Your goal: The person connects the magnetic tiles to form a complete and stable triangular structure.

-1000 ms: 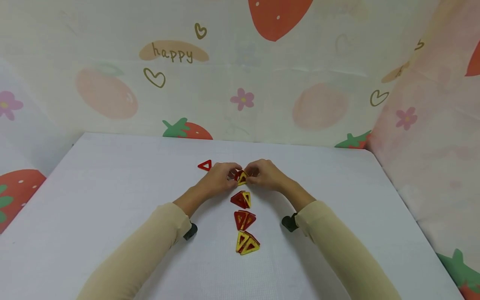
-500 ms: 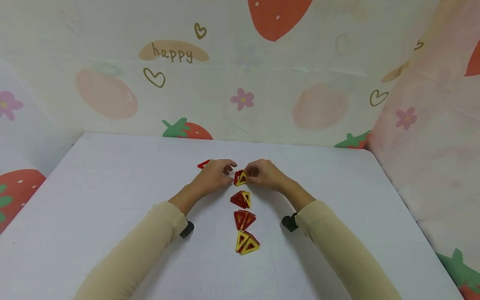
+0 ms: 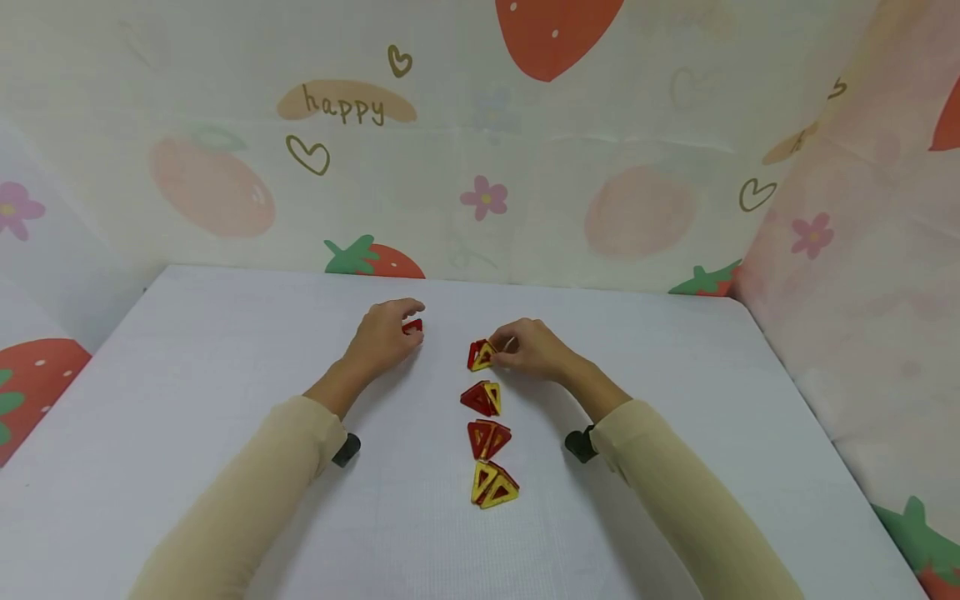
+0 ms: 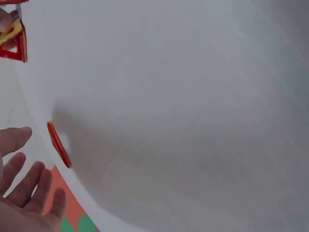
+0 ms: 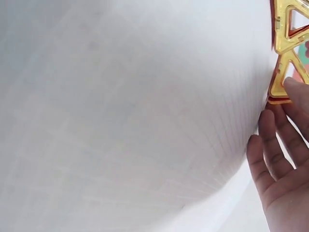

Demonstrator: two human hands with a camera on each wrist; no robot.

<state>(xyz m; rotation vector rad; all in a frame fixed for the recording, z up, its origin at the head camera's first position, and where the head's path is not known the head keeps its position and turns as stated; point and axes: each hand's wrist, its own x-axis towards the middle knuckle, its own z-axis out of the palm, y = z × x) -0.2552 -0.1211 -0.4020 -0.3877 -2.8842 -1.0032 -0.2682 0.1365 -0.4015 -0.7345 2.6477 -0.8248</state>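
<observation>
My left hand is over a red triangle magnetic tile at the far left of the row. In the left wrist view its fingers are spread, and the red tile lies on the table apart from them. With thumb and fingers, my right hand pinches the yellow tile at the side of the farthest small pyramid, made of red and yellow triangle tiles. The right wrist view has the thumb on that yellow triangle, the other fingers around its far side.
Three more pyramids line up towards me: a red and yellow one, a mostly red one and one with yellow faces. They stand on a white table backed by a printed wall cloth.
My left hand has let go of the farthest pyramid and moved left to the loose red tile. The right hand has stayed at the pyramid.
</observation>
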